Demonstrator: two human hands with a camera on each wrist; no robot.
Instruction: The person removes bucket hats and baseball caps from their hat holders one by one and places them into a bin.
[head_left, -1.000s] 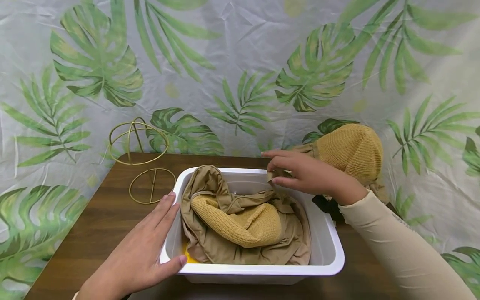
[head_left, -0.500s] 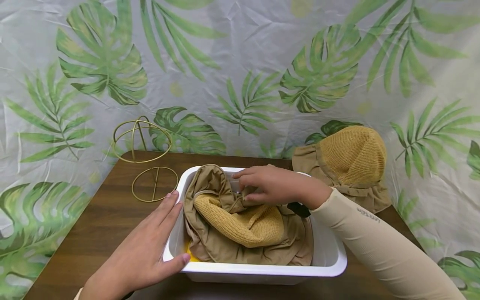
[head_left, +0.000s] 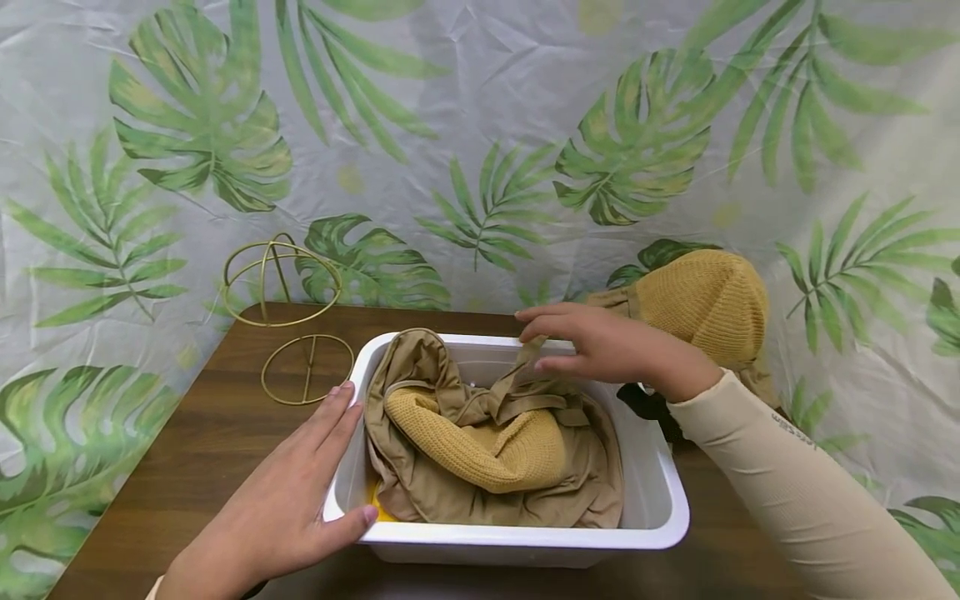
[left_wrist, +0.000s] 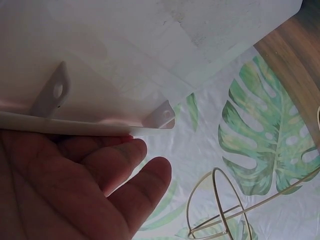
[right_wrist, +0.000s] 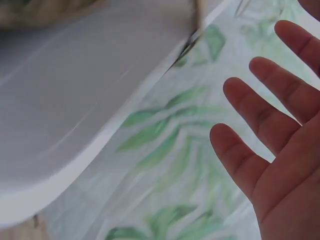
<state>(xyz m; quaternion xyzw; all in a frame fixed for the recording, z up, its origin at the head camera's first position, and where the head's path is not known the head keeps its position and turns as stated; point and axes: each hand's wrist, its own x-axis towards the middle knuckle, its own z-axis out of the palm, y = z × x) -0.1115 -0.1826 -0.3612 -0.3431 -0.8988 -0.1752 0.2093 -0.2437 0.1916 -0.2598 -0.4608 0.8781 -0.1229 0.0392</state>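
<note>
A white plastic basin sits on the table. In it lies a hat with a yellow knitted crown and a tan cloth brim. My left hand rests against the basin's left rim, thumb at the front corner; in the left wrist view its fingertips touch the rim's underside. Over the basin's back right edge hovers my right hand, its fingers spread. A tan cloth strap rises from the hat to between thumb and forefinger, which stand apart. In the right wrist view, the visible fingers are straight.
Another yellow knitted hat with a tan brim stands behind the right hand. At the back left are a gold wire stand and a gold wire ring on the brown wooden table. Something bright yellow shows under the hat.
My right hand has moved left and down onto the hat's back edge, then back up to the right, and the strap now stands raised beside it. My left hand has stayed on the rim.
</note>
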